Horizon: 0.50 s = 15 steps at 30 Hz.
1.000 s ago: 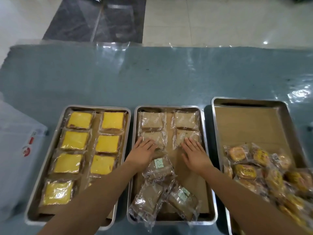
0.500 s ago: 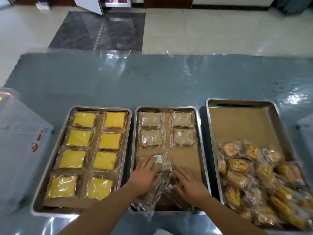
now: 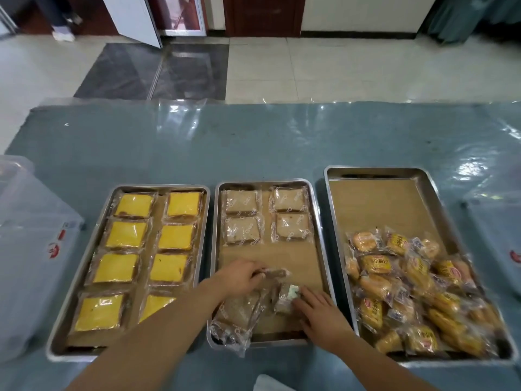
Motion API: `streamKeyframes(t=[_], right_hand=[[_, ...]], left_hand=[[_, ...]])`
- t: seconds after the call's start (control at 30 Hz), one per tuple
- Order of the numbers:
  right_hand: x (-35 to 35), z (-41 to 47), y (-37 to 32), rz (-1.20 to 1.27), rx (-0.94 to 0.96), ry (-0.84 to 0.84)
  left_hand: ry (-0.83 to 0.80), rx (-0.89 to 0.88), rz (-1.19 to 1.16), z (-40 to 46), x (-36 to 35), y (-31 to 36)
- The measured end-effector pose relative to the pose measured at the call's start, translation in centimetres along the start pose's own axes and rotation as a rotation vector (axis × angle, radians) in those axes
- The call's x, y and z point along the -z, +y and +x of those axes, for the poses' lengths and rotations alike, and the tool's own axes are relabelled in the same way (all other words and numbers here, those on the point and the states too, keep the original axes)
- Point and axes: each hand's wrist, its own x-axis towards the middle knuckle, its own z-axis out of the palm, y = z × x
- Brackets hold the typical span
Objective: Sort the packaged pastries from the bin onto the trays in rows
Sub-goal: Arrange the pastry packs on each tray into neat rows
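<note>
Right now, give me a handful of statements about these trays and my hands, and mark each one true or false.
1. The left tray holds yellow packs in two columns. True.
2. The middle tray has six brown packs neatly placed at its far end. False: four brown packs lie there, two by two.
3. The right tray has its buns set in neat rows. False: they lie in a loose heap at the near end.
4. The left hand grips a wrapped brown pastry. True.
5. The right hand is over the left tray. False: it is over the middle tray.

Left hand (image 3: 239, 277) newly gripping brown pastry (image 3: 275, 273).
</note>
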Motion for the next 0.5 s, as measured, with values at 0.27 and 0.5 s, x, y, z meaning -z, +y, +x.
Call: streamKeyframes(t=[0.27,0.5], right_hand=[[0.5,0.5,-0.3,-0.004,-0.076,0.046],[-0.8,0.1,-1.1,-0.084,-0.046,-0.062]], left_hand=[[0.240,0.073,0.160,0.5,-0.1,-0.1],[0.063,0.109,0.228,1.2,-4.3,0.3]])
